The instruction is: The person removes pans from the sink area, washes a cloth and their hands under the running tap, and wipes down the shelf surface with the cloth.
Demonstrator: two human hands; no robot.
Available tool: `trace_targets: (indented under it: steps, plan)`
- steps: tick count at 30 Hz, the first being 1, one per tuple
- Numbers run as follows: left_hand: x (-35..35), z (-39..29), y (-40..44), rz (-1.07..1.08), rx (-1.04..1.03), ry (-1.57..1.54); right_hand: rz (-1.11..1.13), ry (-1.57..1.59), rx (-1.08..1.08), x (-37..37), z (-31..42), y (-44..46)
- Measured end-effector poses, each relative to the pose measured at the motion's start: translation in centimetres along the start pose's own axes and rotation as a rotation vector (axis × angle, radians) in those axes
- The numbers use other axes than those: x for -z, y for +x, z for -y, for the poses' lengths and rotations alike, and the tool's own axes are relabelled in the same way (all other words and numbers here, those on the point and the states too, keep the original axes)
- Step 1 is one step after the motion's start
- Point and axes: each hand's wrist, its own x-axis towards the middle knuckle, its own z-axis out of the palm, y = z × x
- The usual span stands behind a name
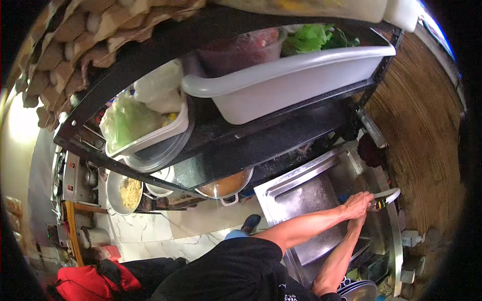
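My two hands are together over the metal sink, right by the white curved faucet spout. My left hand lies on top, its fingers bent and closed over the other hand. Anything between them is hidden. Below it, my right hand is mostly covered, and its fingers do not show. A black and yellow band is visible at the spout's end, close to my fingertips.
Above the sink runs a black shelf with a large white tub of greens and a smaller white tray of bagged vegetables. Egg cartons stack at upper left. Stacked plates stand near my right forearm. A pan of food sits left.
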Motion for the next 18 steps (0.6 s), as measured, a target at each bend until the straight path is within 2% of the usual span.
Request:
trace_targets:
  steps: [3,6,7,10,11,14,15,16,18]
  plan:
    - [0.8,-0.6,0.5,0.022,0.014,-0.066,0.025,0.049,0.041,-2.3,1.5,-0.1]
    - [0.8,0.6,0.7,-0.054,0.086,-0.098,-0.073,-0.075,-0.048,-3.2,2.9,-0.4]
    - [1.1,0.9,0.5,-0.164,0.055,-0.165,-0.107,-0.112,-0.078,-3.7,3.2,-0.7]
    - [2.2,1.7,0.5,-0.223,0.2,-0.368,0.042,-0.488,-0.026,-4.7,4.3,-2.2]
    - [2.6,1.7,0.1,-0.281,0.17,-0.342,0.018,-0.565,-0.042,-5.7,4.7,-2.6]
    - [3.7,1.7,-1.0,-0.219,0.247,-0.41,0.0,-1.219,0.136,-3.0,5.0,-0.8]
    - [2.9,2.8,-1.0,-0.298,0.139,-0.294,-0.095,-1.34,0.168,-2.7,4.6,-0.3]
    - [1.7,4.0,-1.3,-0.343,0.141,-0.257,-0.148,-1.365,0.228,-2.0,4.7,-0.4]
    - [3.8,2.7,-2.3,-0.101,0.291,-0.229,-0.248,-1.418,0.343,-5.5,5.9,-1.3]
